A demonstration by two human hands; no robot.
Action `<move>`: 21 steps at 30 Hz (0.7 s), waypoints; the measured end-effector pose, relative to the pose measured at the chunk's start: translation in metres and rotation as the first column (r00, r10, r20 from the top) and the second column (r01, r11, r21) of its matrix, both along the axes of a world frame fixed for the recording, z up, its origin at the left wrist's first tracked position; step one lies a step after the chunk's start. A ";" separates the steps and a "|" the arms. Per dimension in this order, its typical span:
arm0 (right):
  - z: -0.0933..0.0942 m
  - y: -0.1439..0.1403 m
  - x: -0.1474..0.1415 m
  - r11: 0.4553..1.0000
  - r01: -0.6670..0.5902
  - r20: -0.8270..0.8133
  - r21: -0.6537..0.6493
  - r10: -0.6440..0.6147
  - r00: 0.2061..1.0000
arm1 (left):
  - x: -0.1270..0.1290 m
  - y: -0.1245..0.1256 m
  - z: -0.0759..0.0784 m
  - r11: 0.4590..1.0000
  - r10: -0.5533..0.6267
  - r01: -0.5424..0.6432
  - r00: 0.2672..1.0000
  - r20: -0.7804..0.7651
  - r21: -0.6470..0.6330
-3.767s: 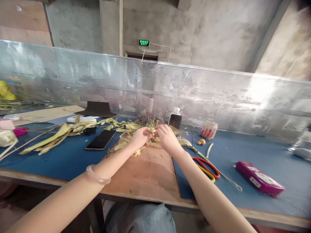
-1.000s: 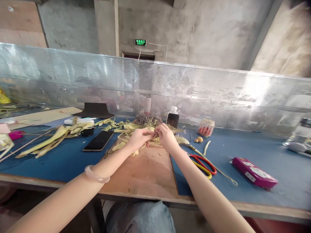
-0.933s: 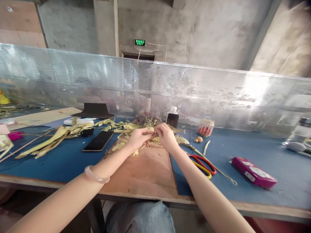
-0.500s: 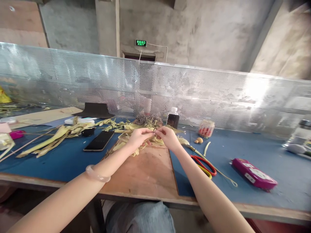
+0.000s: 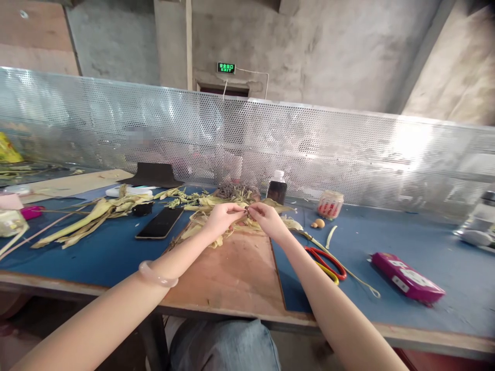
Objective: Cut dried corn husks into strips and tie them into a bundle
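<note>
Husk work under way — most of the pile unhandled

Left hand (image 5: 220, 219) and right hand (image 5: 269, 219) meet fingertip to fingertip, both pinching one thin strip of dry yellow-green corn husk (image 5: 247, 207) just over the husk heap (image 5: 201, 226); long pale husk leaves (image 5: 93, 216) lie loose, well left of the left hand — seemingly untouched.

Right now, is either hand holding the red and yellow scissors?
No. The scissors lie on the blue table, apart from both hands, which pinch dried leaves at the wooden board's far edge.
</note>
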State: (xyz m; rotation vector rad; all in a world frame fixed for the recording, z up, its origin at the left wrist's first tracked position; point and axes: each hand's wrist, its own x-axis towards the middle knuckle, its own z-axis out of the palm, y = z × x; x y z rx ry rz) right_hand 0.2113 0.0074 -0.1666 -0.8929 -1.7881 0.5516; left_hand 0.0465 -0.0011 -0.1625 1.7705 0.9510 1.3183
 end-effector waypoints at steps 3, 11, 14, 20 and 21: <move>0.002 -0.003 0.002 0.992 -0.072 -0.044 -0.103 0.068 0.997 | -0.001 -0.002 0.001 1.000 0.012 -0.011 0.999 -0.041 0.011; 0.005 -0.006 0.006 0.952 -0.205 -0.216 -0.228 0.156 0.964 | -0.001 -0.001 -0.003 0.998 -0.052 0.056 0.989 -0.137 0.023; 0.002 -0.002 0.004 0.980 -0.116 -0.154 -0.164 0.090 0.984 | 0.000 -0.002 -0.002 0.997 -0.067 0.071 0.990 -0.120 0.027; -0.002 0.004 -0.001 0.998 0.054 -0.100 -0.030 -0.057 0.993 | 0.002 -0.001 -0.003 0.999 -0.037 0.035 0.999 -0.040 -0.039; -0.002 0.004 -0.002 0.997 0.076 -0.095 -0.001 -0.075 0.993 | 0.002 -0.001 -0.004 0.998 -0.030 0.028 0.999 -0.037 -0.049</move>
